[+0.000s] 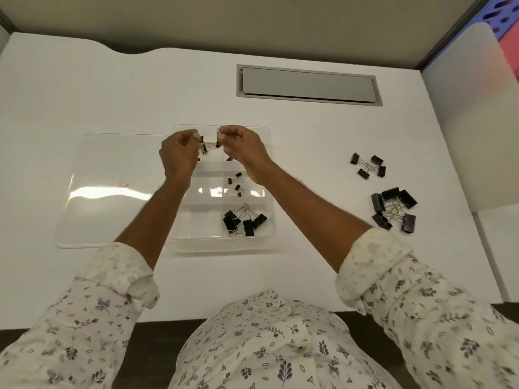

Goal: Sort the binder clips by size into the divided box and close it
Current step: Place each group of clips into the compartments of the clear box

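Note:
A clear divided box (pixel 269 220) lies open on the white table, its lid (pixel 112 192) flat to the left. Both hands hover over the box's far compartments. My left hand (pixel 179 153) pinches small black binder clips (pixel 202 144). My right hand (pixel 244 147) holds one small clip (pixel 218 138) by its wire handle. The near right compartment holds several medium clips (pixel 244 221). The compartment above it holds several tiny clips (pixel 236 182). On the table to the right lie a cluster of medium clips (pixel 368 165) and a pile of large clips (pixel 394 209).
A grey recessed cable flap (pixel 309 85) sits in the table beyond the box. A white partition (pixel 471 122) rises along the right edge. The table's front edge (pixel 168 321) runs just above my lap.

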Available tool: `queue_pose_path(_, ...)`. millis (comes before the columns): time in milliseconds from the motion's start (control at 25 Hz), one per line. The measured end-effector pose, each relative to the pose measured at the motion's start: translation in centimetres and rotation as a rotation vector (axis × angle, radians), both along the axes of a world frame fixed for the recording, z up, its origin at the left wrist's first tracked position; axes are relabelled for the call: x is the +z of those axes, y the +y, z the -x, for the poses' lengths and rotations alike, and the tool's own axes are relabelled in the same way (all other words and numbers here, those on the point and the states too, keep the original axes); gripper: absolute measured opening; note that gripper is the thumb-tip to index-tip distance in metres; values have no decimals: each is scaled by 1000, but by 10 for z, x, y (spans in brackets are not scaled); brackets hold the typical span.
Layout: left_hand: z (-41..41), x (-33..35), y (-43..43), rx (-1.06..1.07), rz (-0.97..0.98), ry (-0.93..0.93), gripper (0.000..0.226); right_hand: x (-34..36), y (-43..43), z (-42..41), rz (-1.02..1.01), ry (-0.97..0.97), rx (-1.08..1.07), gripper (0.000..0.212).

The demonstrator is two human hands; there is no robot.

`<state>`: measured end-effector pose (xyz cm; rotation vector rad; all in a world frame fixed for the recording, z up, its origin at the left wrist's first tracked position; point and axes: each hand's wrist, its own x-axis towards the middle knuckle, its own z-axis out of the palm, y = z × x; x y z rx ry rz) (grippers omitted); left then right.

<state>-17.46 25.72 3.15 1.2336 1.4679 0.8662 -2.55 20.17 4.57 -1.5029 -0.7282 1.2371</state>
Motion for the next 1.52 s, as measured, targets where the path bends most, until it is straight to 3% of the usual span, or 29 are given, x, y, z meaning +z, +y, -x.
queue_pose_path(120,-5,-8,-5,14,-36,61,30,-3,-7,-4,-31,-169,30,25)
queue_pose_path(320,-29,-3,-30,-53,-146,-5,26,-8,-43,-26,-88,-275,-98,22)
queue_pose_path(760,-146,-9,-144,-523,-235,-40,27,-21,-180,-121,-34,-416,-397,20)
queue_pose_path(1080,-223,-34,-227,-831,-245,46,28,-39,-299,-202,75,-579,-634,20)
queue_pose_path(1280,-259,-50,-272,-946,-264,161,31,-72,-368,-254,173,-998,-437,38)
queue_pose_path(1440,-283,-62,-294,-957,-340,271,36,-89,-397,-281,267,-1062,-179,52)
queue_pose_path(1520,-293,-65,-303,-962,-376,350,49,-91,-399,-289,281,-1051,-98,55)
